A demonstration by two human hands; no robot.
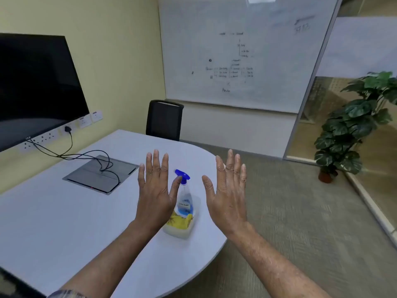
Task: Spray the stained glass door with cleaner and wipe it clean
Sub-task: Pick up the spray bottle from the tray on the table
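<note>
Head camera: both hands, left hand and right hand, are held open and empty, fingers spread, above a white table. Between them stands a spray bottle with blue nozzle, holding pale liquid low down.

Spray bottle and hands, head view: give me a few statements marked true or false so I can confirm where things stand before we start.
1. The spray bottle stands on the white table. True.
2. The left hand is wrapped around the bottle's trigger. False: it is open, fingers spread, in front of the bottle without gripping it.
3. The right hand holds a wiping cloth. False: it is open and empty.
4. The bottle has a blue trigger head. True.
5. The potted plant sits on the table. False: it stands on the floor to the right.
</note>
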